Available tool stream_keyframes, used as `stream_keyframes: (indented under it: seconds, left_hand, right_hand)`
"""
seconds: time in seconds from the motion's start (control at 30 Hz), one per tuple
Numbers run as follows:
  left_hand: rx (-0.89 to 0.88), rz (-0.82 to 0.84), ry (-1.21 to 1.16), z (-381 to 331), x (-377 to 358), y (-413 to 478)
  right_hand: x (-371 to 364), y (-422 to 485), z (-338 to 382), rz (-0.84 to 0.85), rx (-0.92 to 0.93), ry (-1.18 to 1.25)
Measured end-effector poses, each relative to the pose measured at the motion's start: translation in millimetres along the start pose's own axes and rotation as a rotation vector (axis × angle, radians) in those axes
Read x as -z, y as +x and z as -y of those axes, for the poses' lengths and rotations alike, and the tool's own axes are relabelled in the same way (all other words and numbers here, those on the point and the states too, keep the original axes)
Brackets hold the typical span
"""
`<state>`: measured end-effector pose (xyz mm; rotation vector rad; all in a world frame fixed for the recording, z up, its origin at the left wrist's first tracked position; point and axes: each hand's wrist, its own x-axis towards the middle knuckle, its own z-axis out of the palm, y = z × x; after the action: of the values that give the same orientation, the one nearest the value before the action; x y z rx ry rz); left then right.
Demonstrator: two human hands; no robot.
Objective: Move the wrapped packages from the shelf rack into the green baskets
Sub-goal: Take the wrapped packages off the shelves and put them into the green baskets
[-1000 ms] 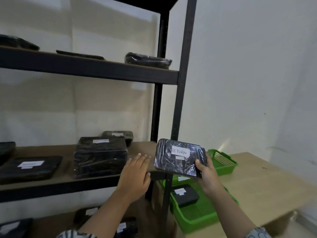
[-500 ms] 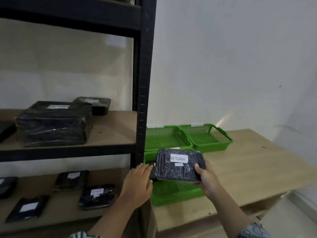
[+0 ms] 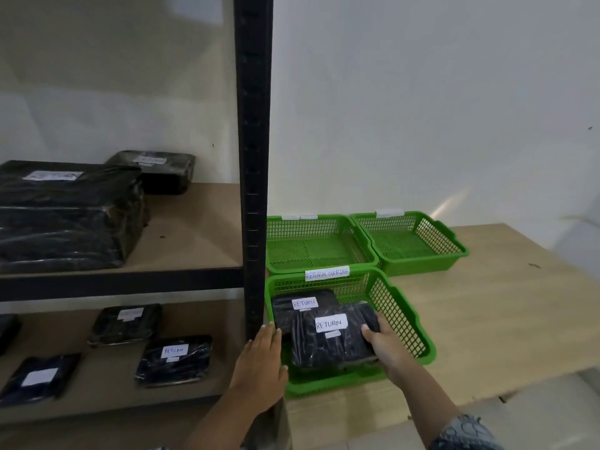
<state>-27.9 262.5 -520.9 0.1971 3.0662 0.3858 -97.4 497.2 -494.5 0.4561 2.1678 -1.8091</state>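
Black film-wrapped RETURN package (image 3: 324, 349), gripped at its edge by my right hand (image 3: 386, 347); I'd lay it flat in the near green mesh basket (image 3: 402, 306); left hand (image 3: 259, 365) spread, empty.

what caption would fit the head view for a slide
Right hand holds a RETURN-labelled package in the near green basket, overlapping a second package; left hand open beside the rack post.

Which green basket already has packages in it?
The nearest basket, tagged RETURN OVERDUE, holds a package, with a second package gripped by the right hand inside it. Both baskets behind hold none.
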Motion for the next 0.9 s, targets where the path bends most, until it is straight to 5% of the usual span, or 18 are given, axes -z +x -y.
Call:
stream_keyframes:
  seconds: [0.37, 0.63, 0.9]
  left_hand:
    - [-0.012, -0.052, 0.109, 9, -20, 3]
    - [0.032, -0.020, 0.161, 4, -21, 5]
    - [0.106, 0.003, 0.161, -4, -21, 3]
  right_hand:
    - [-11, 33, -3, 0.218, -0.116, -0.464]
    - [-23, 36, -21, 0.064, -0.077, -0.974]
    - [-24, 22, -22, -0.040, 0.061, -1.042]
